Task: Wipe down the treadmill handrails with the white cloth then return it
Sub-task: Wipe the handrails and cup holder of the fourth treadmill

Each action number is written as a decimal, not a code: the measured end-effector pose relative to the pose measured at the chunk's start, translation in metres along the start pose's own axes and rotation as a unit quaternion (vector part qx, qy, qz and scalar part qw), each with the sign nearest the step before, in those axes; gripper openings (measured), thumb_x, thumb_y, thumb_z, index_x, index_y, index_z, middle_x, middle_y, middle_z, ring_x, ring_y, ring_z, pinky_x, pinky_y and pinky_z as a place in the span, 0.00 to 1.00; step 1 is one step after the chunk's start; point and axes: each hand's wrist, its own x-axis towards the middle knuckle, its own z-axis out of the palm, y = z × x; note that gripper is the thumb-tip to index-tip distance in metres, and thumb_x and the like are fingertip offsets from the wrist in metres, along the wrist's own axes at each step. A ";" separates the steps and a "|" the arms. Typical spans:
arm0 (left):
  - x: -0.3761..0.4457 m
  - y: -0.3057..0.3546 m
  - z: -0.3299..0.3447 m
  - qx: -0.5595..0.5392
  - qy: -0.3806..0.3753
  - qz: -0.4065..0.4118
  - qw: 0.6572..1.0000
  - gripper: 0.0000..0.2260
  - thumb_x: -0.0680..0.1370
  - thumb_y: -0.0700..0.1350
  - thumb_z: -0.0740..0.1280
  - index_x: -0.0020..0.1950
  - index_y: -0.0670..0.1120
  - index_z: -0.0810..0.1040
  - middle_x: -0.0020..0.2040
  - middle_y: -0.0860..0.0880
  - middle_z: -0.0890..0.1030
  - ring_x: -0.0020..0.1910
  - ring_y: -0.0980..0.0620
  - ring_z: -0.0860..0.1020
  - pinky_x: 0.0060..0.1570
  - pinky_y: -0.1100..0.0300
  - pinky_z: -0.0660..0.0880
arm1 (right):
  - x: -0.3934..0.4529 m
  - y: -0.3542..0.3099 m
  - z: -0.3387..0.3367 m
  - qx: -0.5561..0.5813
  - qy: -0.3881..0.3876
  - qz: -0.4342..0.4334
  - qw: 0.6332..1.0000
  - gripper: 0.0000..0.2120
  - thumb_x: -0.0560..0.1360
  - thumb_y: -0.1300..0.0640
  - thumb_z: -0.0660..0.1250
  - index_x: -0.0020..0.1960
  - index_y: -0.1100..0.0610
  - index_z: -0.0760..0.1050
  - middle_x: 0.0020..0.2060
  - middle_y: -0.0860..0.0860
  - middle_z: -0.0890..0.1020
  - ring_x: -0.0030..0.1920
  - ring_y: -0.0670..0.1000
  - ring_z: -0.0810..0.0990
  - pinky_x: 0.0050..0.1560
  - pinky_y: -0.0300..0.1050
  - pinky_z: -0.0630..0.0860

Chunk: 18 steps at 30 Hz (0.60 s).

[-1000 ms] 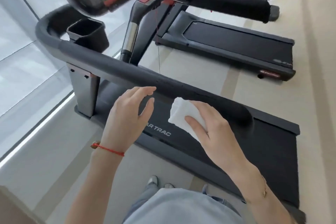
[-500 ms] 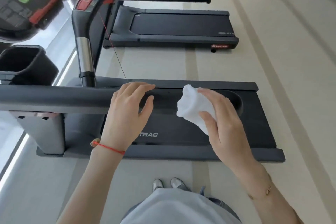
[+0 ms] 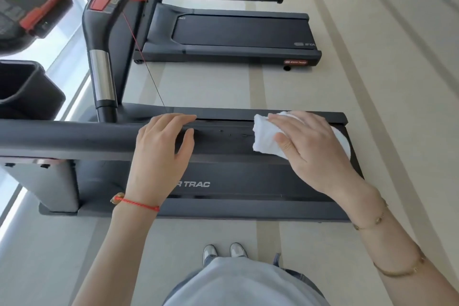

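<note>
The right hand (image 3: 315,149) lies on top of a white cloth (image 3: 267,136), fingers spread over it and thumb tucked against its near edge, pressing it onto the outer end of the near handrail (image 3: 74,136). The cloth is bunched, and part of it shows past the hand on the far right side. The left hand (image 3: 161,154) rests on the same handrail, well apart from the right hand, its fingers draped loosely over the top of the bar and holding nothing. A red string bracelet (image 3: 135,202) circles the left wrist.

The handrail is a thick dark padded bar running across the view from the left edge. Below it is the treadmill deck (image 3: 238,181), with pale lettering. A red safety cord (image 3: 144,57) hangs from the centre post. A second treadmill (image 3: 238,32) stands beyond on a pale floor. The person's white shoes (image 3: 224,252) show at the bottom.
</note>
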 end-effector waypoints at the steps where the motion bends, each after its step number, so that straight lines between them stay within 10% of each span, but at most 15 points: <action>1: -0.001 -0.002 -0.001 0.004 0.004 -0.006 1.000 0.12 0.80 0.41 0.64 0.63 0.45 0.79 0.58 0.50 0.81 0.61 0.47 0.76 0.63 0.42 0.71 | 0.004 -0.001 -0.001 -0.001 -0.010 -0.004 1.000 0.24 0.82 0.46 0.47 0.68 0.54 0.74 0.63 0.46 0.78 0.67 0.53 0.71 0.68 0.48 0.61; 18: -0.003 -0.034 -0.025 0.046 0.023 -0.046 0.998 0.12 0.80 0.40 0.63 0.63 0.43 0.79 0.58 0.46 0.81 0.60 0.43 0.77 0.63 0.39 0.71 | 0.049 -0.043 0.018 -0.111 -0.098 -0.038 0.988 0.31 0.76 0.33 0.38 0.53 0.50 0.74 0.39 0.46 0.81 0.40 0.54 0.78 0.46 0.49 0.70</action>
